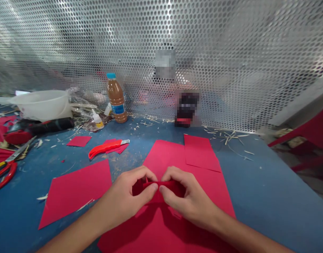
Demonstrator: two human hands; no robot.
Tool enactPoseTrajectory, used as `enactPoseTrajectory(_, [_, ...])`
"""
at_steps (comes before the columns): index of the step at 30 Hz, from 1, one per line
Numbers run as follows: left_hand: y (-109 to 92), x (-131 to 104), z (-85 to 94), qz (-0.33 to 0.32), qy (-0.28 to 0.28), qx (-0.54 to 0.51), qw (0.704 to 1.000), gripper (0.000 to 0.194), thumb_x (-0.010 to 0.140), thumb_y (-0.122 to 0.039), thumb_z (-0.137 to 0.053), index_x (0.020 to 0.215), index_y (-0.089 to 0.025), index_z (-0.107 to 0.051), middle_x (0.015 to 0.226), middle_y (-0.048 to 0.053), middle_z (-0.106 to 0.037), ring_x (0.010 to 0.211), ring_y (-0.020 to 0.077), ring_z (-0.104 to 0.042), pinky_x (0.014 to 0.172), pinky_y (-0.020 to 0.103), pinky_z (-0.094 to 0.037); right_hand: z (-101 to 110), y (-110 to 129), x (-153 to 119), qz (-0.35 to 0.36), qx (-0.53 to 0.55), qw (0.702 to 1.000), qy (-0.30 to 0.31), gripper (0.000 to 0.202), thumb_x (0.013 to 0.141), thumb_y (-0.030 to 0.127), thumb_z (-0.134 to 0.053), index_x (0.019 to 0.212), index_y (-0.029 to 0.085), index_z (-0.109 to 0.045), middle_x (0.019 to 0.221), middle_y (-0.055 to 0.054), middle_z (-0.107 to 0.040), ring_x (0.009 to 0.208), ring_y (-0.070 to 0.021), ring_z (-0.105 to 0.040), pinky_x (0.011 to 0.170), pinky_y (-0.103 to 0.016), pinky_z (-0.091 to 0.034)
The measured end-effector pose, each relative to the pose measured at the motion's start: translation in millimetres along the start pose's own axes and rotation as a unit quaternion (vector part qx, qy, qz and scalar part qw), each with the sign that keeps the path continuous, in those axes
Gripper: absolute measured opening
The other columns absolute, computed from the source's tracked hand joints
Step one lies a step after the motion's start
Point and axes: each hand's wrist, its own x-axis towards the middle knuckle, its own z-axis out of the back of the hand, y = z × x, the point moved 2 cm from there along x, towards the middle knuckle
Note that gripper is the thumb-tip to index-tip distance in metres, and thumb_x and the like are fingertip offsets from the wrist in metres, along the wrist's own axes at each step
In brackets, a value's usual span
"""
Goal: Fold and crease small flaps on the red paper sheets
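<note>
Both hands meet at the lower middle of the view, over large red sheets (161, 232). A narrow folded piece of red paper (159, 183) is pinched between them. My left hand (135, 189) grips its left part between thumb and fingers. On the right part, my right hand (181, 193) holds the same way, the thumb tips almost touching. A smaller red rectangle (201, 153) lies on the sheets behind my right hand. Left of my left hand, another red sheet (78, 189) lies flat on the blue table (256, 196).
An orange cutter (106, 147) lies behind the left sheet. Red-handled scissors (8, 172), a black and red power tool (40, 128), a white bowl (45, 105), a glue bottle (97, 120) and a brown-filled bottle (116, 100) stand or lie at left. Behind is a perforated metal panel (216, 63).
</note>
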Motion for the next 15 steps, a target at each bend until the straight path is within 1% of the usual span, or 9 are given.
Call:
enactPoseTrajectory(2, [-0.4,-0.5,-1.3,0.001,0.004,0.008,1.0,0.01,0.099,-0.027,-0.058,0.091,-0.023,-0.064,0.081,-0.004,-0.061,0.076,0.0154,-0.055,0.07,0.027,-0.041,-1.0,0.4,-0.8,0.014,-0.014,1.0,-0.005,0.006,0.086,0.019,-0.06,0.081,0.023,-0.06,0.076,0.001,-0.061,0.071,-0.0172,-0.054,0.067,-0.032,-0.042])
enactPoseTrajectory(5, [-0.7,-1.6,-1.7,-0.004,0.004,0.023,1.0,0.011,0.099,-0.026,-0.057,0.09,-0.023,-0.062,0.08,-0.003,-0.059,0.073,0.0152,-0.053,0.067,0.027,-0.04,-1.0,1.0,-1.7,0.019,-0.011,1.0,-0.01,0.003,0.09,0.021,-0.061,0.09,0.024,-0.062,0.084,-0.001,-0.067,0.077,-0.0193,-0.06,0.071,-0.034,-0.045])
enactPoseTrajectory(10, [-2.8,-3.8,-1.3,-0.052,-0.013,0.054,0.997,0.008,0.096,-0.02,-0.057,0.089,-0.023,-0.06,0.088,-0.001,-0.06,0.08,0.0164,-0.055,0.072,0.029,-0.041,0.2,2.9,-2.2,0.04,-0.035,0.999,-0.006,0.006,0.09,0.021,-0.059,0.085,0.024,-0.061,0.08,-0.002,-0.066,0.074,-0.0199,-0.057,0.072,-0.037,-0.044])
enactPoseTrajectory(15, [-5.7,-3.6,-2.5,-0.046,0.0,0.007,0.999,0.01,0.095,-0.018,-0.058,0.086,-0.023,-0.06,0.087,-0.002,-0.059,0.08,0.0159,-0.054,0.072,0.028,-0.041,2.3,6.3,-2.8,0.063,-0.012,0.998,0.006,0.009,0.09,0.018,-0.06,0.085,0.024,-0.064,0.081,0.001,-0.068,0.075,-0.0183,-0.058,0.077,-0.037,-0.043])
